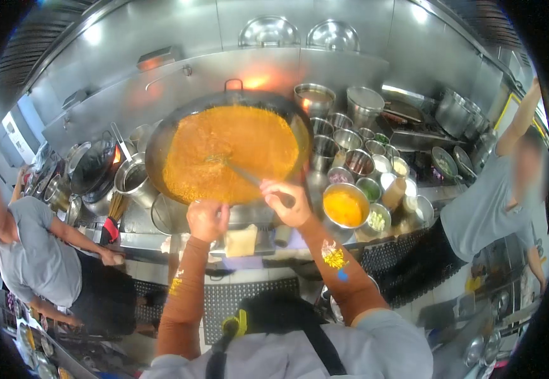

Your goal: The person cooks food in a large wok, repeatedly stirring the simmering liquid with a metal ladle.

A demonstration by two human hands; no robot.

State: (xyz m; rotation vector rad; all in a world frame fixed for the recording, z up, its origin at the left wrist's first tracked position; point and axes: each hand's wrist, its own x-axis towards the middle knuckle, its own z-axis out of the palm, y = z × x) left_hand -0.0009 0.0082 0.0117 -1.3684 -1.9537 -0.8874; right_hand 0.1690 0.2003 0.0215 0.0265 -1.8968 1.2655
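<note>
A very large dark wok (155, 151) holds thick orange sauce (236, 136). My right hand (288, 202) is closed around the handle of a long-handled stirring utensil (243, 173). Its far end dips into the middle of the sauce, so its head is hidden. At the wok's near rim, my left hand (208, 220) is curled closed with the fingers bunched. Whatever it grips, if anything, I cannot make out. Just right of my right hand stands a bowl of bright orange liquid (346, 206). A folded beige cloth (241, 241) lies on the counter edge between my forearms.
Several metal containers of ingredients (359, 162) crowd the counter on the right. A steel pot (133, 175) and a black wok (92, 165) stand to the left. One person (37, 252) stands at left, another person (486, 202) at right. A perforated mat (224, 303) covers the floor.
</note>
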